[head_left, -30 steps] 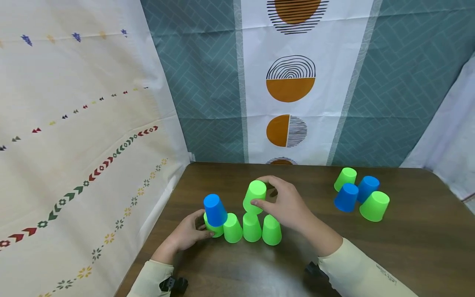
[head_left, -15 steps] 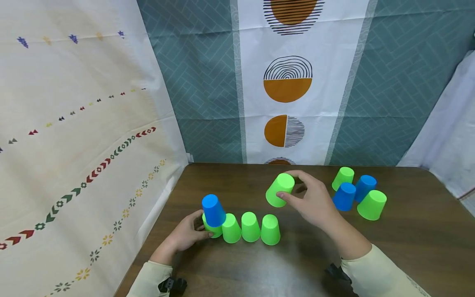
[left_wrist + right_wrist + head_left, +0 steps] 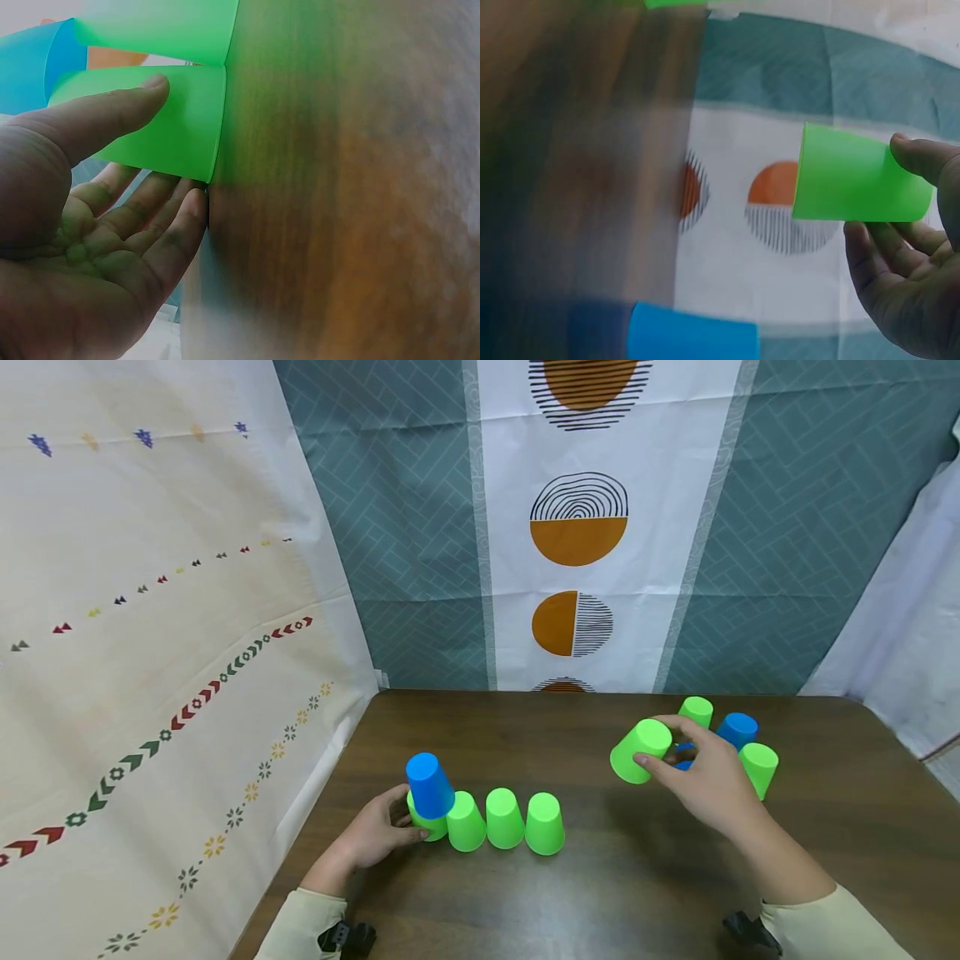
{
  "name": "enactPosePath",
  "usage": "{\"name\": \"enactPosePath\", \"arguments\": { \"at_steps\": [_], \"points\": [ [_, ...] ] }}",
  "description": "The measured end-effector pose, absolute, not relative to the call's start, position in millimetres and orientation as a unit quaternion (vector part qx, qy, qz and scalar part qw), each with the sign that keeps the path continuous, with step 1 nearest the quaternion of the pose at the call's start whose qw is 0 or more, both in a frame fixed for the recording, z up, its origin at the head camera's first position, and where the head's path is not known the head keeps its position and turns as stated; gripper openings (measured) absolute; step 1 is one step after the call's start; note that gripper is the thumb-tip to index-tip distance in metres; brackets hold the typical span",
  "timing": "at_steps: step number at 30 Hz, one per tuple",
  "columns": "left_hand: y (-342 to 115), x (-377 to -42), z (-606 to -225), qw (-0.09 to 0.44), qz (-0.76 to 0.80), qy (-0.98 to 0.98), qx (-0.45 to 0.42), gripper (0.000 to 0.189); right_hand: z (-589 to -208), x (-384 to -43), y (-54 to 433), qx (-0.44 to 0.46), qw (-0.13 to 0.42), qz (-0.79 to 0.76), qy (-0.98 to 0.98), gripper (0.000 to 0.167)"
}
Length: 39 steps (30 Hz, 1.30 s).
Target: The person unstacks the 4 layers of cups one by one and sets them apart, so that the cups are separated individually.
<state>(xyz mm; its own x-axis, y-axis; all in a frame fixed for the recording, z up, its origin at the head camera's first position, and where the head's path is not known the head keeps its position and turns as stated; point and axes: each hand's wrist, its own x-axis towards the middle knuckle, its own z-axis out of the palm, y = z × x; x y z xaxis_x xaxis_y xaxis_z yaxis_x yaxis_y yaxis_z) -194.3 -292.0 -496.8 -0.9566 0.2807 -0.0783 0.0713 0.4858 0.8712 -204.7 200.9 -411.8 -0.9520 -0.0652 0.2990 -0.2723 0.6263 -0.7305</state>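
My right hand (image 3: 708, 777) pinches a green cup (image 3: 640, 752) between thumb and fingers, above the table; the right wrist view shows this green cup (image 3: 862, 176) off the wood. At the left, my left hand (image 3: 378, 827) holds the leftmost green cup (image 3: 427, 827) of a row, its thumb (image 3: 120, 112) on the near side and fingers on the other. A blue cup (image 3: 431, 787) stands upside down on top, toward the neighbouring green cup (image 3: 467, 823). Two more upside-down green cups, a middle one (image 3: 505, 819) and an end one (image 3: 544, 825), continue the row.
Behind my right hand at the back right stand a far green cup (image 3: 696, 710), a blue cup (image 3: 737, 730), another blue cup partly hidden by the hand, and a nearer green cup (image 3: 760, 768). The brown table (image 3: 600, 893) meets hanging cloths at the back and left.
My right hand has lifted the green cup off the row and carried it rightward to near the back-right group. My left hand has stayed at the leftmost green cup.
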Motion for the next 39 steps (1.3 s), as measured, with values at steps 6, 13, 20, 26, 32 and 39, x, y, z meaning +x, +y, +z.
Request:
{"name": "enactPosePath", "arguments": {
  "at_steps": [6,13,20,26,32,39],
  "points": [
    [-292.5,-195.1,-497.4,0.105,0.496,0.856,0.103,0.065,-422.5,-202.8,228.1,0.080,0.116,0.402,-0.905,0.066],
    [-293.8,-195.6,-499.6,0.105,0.494,0.857,0.106,0.065,-435.4,-201.9,251.6,0.068,0.124,0.380,-0.914,0.069],
    [-293.3,-195.1,-499.0,0.107,0.495,0.856,0.104,0.066,-446.5,-200.7,265.9,0.068,0.135,0.356,-0.922,0.069],
    [-293.1,-195.4,-498.6,0.110,0.501,0.851,0.108,0.066,-453.8,-200.6,273.6,0.052,0.119,0.346,-0.929,0.072],
    [-293.1,-195.9,-498.3,0.109,0.501,0.852,0.108,0.066,-458.4,-202.3,279.4,0.046,0.110,0.339,-0.933,0.074],
    [-292.6,-196.0,-498.2,0.115,0.506,0.848,0.108,0.066,-463.8,-201.8,284.5,0.037,0.090,0.331,-0.939,0.078]
  ]
}}
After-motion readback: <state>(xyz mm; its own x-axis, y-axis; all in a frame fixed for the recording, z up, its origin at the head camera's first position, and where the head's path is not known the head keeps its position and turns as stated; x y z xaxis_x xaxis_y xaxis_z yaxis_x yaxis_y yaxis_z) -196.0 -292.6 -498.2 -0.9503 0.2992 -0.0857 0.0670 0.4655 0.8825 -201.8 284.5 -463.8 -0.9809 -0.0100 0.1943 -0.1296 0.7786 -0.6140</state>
